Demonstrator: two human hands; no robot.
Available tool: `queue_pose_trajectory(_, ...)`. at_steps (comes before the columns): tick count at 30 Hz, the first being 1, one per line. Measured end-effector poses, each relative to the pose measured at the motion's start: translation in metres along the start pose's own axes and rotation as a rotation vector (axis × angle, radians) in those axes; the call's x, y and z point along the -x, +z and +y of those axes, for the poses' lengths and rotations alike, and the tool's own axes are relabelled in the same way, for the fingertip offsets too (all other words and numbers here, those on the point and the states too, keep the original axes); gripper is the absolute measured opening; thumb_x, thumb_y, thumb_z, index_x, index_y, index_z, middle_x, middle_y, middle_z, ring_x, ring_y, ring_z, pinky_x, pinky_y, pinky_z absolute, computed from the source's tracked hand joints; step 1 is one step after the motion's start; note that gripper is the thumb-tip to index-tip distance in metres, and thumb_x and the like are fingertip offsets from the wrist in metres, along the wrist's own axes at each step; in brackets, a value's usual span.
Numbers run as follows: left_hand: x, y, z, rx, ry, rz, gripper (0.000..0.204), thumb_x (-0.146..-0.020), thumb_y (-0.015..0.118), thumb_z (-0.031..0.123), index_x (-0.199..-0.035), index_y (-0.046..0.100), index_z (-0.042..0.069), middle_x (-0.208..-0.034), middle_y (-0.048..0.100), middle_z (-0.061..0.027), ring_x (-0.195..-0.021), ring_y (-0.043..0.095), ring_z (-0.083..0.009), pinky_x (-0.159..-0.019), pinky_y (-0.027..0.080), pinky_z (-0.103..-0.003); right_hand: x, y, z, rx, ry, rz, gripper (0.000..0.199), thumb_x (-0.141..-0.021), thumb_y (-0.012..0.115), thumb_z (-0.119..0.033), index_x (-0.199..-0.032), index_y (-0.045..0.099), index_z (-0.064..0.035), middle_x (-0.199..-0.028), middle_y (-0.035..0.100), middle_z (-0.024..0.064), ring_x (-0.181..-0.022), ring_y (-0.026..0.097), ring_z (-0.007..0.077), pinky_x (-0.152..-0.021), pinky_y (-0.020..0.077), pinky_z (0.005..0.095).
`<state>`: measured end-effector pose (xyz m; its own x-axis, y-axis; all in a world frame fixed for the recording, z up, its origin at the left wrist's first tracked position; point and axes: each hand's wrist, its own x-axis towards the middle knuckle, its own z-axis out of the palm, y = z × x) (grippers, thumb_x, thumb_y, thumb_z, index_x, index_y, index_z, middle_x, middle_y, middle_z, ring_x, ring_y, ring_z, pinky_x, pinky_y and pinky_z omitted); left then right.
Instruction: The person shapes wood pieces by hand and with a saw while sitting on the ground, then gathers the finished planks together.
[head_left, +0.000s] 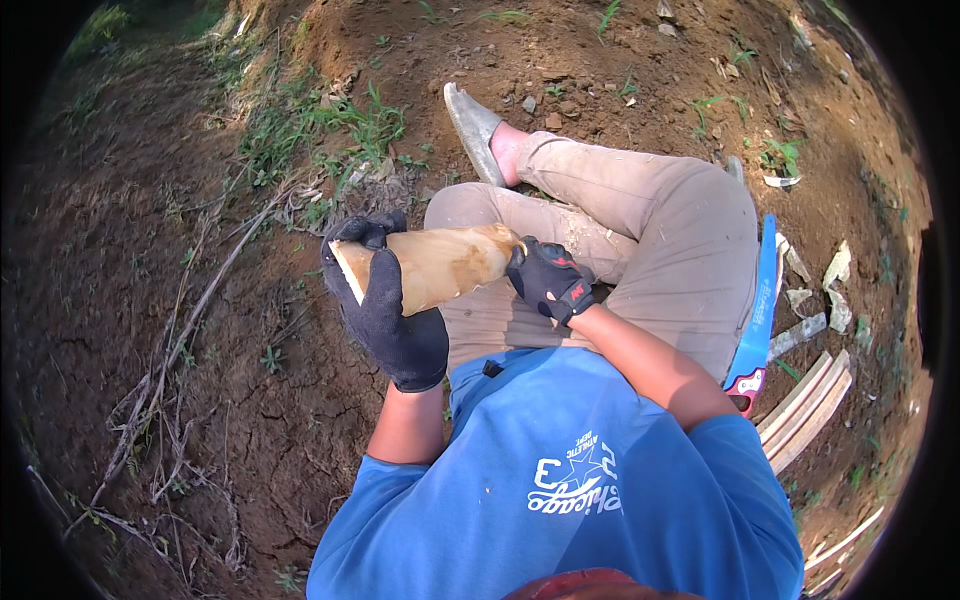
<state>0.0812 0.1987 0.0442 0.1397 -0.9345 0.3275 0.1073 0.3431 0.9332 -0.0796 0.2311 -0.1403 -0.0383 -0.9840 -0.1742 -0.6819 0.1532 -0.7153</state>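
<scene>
A pale, stripped piece of bamboo (430, 267) with brown stains lies crosswise above my lap, its wider, pale-rimmed end to the left. My left hand (388, 300), in a black glove, wraps that wider end, thumb on the near side and fingers on the far side. At the narrower right end is my right hand (550, 278), in a black glove with red marks. Its fingers are curled closed against that end, and whatever they pinch is hidden. Pale shavings (590, 228) are scattered on my beige trousers (665, 215).
On the right, a saw with a blue blade cover (757, 300) and pink-and-black handle lies by my knee. Split wooden slats (808, 408) and peeled strips (838, 285) rest beyond it. Dry twigs (190, 325) and grass (350, 125) cover soil at left.
</scene>
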Motion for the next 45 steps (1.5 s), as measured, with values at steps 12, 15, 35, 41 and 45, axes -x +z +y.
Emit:
queue_pose_trajectory(12, -0.010, 0.001, -0.008, -0.453, 0.372, -0.072, 0.027, -0.104, 0.049, -0.002, -0.126, 0.063, 0.005, -0.131, 0.054, -0.0209, -0.111, 0.063, -0.0337, -0.096, 0.055, -0.047, 0.019, 0.004, -0.012, -0.027, 0.146, 0.056, 0.046, -0.110, 0.044, -0.039, -0.125, 0.065, -0.0003, -0.109, 0.072, 0.0317, -0.108, 0.069, 0.0487, -0.099, 0.0525, 0.0532)
queue_pose_trajectory(15, -0.012, -0.006, -0.017, -0.492, 0.464, -0.099, 0.030, -0.104, 0.050, -0.002, -0.129, 0.064, 0.007, -0.134, 0.055, -0.0220, -0.109, 0.065, -0.0346, -0.095, 0.056, -0.046, 0.020, 0.025, 0.002, 0.140, -0.097, 0.165, 0.041, -0.108, 0.050, -0.035, -0.116, 0.068, 0.0004, -0.098, 0.074, 0.0287, -0.095, 0.072, 0.0456, -0.089, 0.0556, 0.0545)
queue_pose_trajectory(35, -0.025, -0.007, -0.021, -0.518, 0.519, -0.155, 0.035, -0.093, 0.058, -0.007, -0.125, 0.069, 0.004, -0.139, 0.056, -0.0246, -0.117, 0.065, -0.0393, -0.097, 0.056, -0.048, 0.015, 0.008, 0.048, 0.257, -0.364, 0.092, 0.028, -0.107, 0.050, -0.019, -0.105, 0.068, 0.0017, -0.078, 0.070, 0.0237, -0.071, 0.067, 0.0435, -0.065, 0.0517, 0.0580)
queue_pose_trajectory(41, -0.034, -0.020, -0.021, -0.206, 0.264, -0.090, 0.030, -0.103, 0.057, 0.006, -0.132, 0.066, 0.005, -0.138, 0.056, -0.0168, -0.119, 0.065, -0.0316, -0.103, 0.057, -0.049, 0.013, 0.020, 0.066, 0.205, -0.521, 0.224, 0.024, -0.103, 0.053, -0.013, -0.118, 0.063, 0.0023, -0.078, 0.068, 0.0211, -0.067, 0.065, 0.0418, -0.061, 0.0498, 0.0556)
queue_pose_trajectory(45, -0.042, -0.021, -0.005, 0.093, -0.074, 0.095, 0.040, -0.101, 0.061, 0.029, -0.133, 0.056, 0.006, -0.110, 0.062, -0.0067, -0.115, 0.061, -0.0222, -0.114, 0.049, -0.053, 0.014, 0.020, 0.067, 0.243, -0.562, 0.307, 0.022, -0.102, 0.056, -0.010, -0.120, 0.063, 0.0018, -0.079, 0.068, 0.0200, -0.068, 0.066, 0.0408, -0.060, 0.0495, 0.0550)
